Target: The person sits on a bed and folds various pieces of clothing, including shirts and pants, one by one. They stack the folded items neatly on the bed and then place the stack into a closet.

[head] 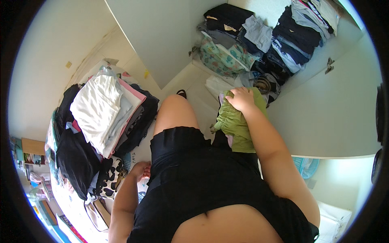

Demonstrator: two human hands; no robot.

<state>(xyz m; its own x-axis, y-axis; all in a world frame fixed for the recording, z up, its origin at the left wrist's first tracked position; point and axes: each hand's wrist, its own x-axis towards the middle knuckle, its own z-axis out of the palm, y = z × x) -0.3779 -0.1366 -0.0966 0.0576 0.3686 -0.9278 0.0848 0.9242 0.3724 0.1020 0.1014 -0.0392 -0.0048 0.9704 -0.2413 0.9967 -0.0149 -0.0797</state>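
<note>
A folded green garment (235, 127) with a gathered edge lies over my right thigh, a bit of pale pink cloth showing under it. My right hand (241, 98) holds its far end, thumb spread across the top. Beside my left hip, my left hand (142, 170) is low against the printed bed cover (142, 185), fingers curled and partly hidden; nothing shows in it. Left of my leg rises a stack of folded clothes, topped by a shiny white garment (97, 106). A black garment (77, 161) is heaped next to that stack.
In front stands an open wardrobe with its left door (158, 33) and right door (328, 112) swung out. Inside are dark folded clothes (299, 36), a grey cloth (258, 32) and a patterned green fabric bag (225, 57). A blue basket (307, 166) sits beyond the right door.
</note>
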